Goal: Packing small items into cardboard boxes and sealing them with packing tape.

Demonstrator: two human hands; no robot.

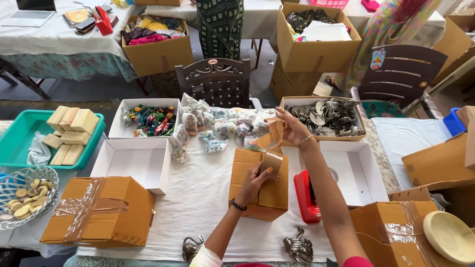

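Left hand (256,179) pinches tape roll (271,162) atop box (259,190) | right hand (292,127) grips pulled tape strip (273,134) above it | box at table centre, flaps closed, seam apparently not yet taped.

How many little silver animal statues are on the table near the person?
2. One silver figurine sits by the left forearm at the table's near edge; the other silver figurine stands between the forearms. More may be hidden.

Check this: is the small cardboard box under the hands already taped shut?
No. The box has no tape across it; the right hand holds crumpled tape above it.
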